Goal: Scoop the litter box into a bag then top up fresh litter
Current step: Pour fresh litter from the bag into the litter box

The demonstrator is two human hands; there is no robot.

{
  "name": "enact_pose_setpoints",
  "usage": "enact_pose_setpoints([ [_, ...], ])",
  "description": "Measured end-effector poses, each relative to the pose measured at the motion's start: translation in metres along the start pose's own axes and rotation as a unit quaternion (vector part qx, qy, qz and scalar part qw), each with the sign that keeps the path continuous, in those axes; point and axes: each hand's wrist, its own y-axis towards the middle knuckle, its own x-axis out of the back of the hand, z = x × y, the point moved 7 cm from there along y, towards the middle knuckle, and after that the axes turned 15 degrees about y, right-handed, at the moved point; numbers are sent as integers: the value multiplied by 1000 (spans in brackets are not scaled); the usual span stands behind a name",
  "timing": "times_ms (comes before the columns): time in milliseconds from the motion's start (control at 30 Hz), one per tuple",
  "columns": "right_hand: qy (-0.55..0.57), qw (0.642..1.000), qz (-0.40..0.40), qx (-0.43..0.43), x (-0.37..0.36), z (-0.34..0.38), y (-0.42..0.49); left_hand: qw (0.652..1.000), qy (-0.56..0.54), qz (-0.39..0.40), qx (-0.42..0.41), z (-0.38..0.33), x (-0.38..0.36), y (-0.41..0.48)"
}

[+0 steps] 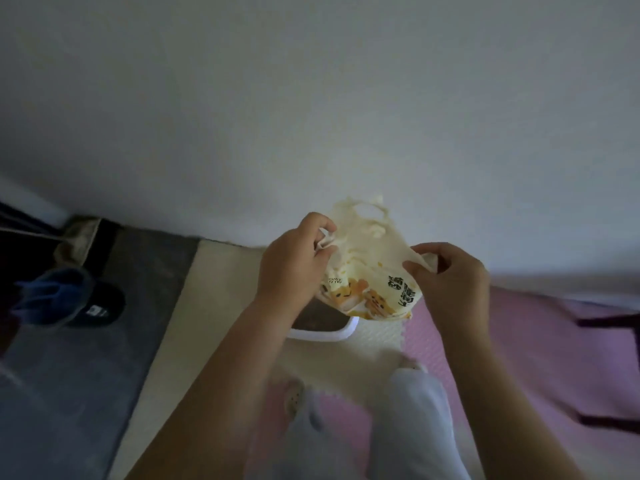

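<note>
Bag: thin plastic film, crinkly, slight sheen, printed pics. Litter box rim: white hard plastic, smooth, bit glossy. Cream mat & pink mat: foam-looking, matt, cream one bumpy. Grey floor: matt, too blurred for texture. Wall: matt, smooth. Trousers: soft cloth.

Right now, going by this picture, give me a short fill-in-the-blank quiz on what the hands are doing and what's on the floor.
1. The left hand and the right hand each pinch an edge of the printed plastic ____.
2. Just below it, the rim of the litter box is coloured ____.
3. The floor mat to the right of the litter box is coloured ____.

Missing words: bag; white; pink.
</note>
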Motion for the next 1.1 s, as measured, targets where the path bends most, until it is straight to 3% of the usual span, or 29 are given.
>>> enact_pose_setpoints([
  [233,3,986,-155,-52,47,-34,-74,987,-42,54,-143,-31,-29,-11],
  [400,-10,974,-214,-75,71,-59,-112,980,-46,101,-166,-47,-57,-36],
  [533,-13,967,-235,-96,89,-72,-141,970,-33,140,-194,-54,-69,-61],
  [867,-35,969,-224,-104,117,-81,-163,965,-3,155,-212,-78,-74,-91],
  [1100,-34,950,-270,-154,104,-103,-186,958,-17,200,-205,-63,-94,-80],
])
